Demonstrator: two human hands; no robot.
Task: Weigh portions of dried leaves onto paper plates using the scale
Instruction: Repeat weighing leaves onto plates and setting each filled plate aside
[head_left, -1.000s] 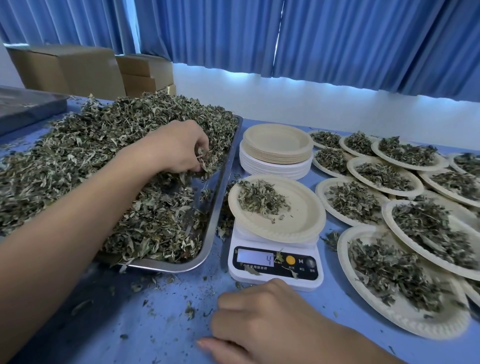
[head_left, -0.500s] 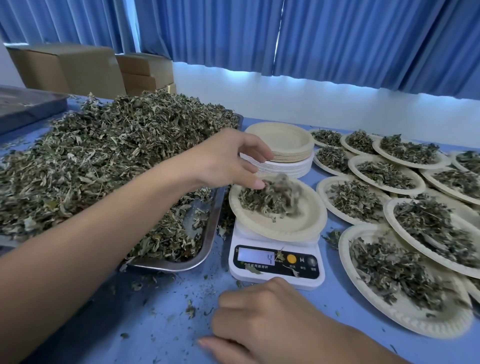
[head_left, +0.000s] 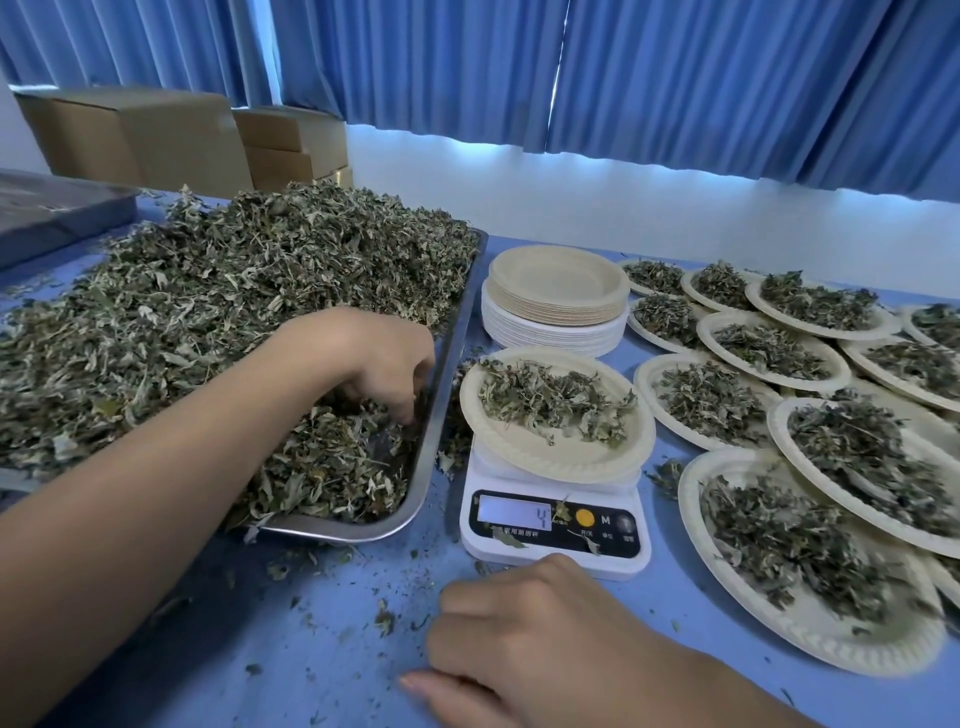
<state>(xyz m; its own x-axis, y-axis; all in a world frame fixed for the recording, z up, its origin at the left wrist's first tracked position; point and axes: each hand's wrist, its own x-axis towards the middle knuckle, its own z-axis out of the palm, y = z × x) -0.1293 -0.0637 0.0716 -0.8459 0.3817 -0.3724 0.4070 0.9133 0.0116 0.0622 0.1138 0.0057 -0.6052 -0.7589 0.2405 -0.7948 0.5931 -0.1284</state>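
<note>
On your blue table (head_left: 311, 649) the tray (head_left: 418, 493) holds heaped dried leaves (head_left: 208, 291), your left hand (head_left: 374, 358) curls its fingers round a pinch at the near right corner, and your right hand (head_left: 519, 639) rests loosely curled, empty, before the scale (head_left: 556, 553), whose paper plate (head_left: 550, 457) carries a small portion.

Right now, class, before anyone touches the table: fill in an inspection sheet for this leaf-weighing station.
Surface: blue table, dusted with leaf crumbs.
Job's things: metal tray heaped with dried leaves; scale bearing a partly filled paper plate; stack of empty plates behind it; filled plates overlapping at the right.
Clutter: stray leaves on the scale's face and beside the tray.
Hands: left hand in the tray, fingers curled into the leaves; right hand resting on the table before the scale, holding nothing.
Cables: nothing seen.
Surroundings: blue curtains, white wall, cardboard boxes behind the tray.
</note>
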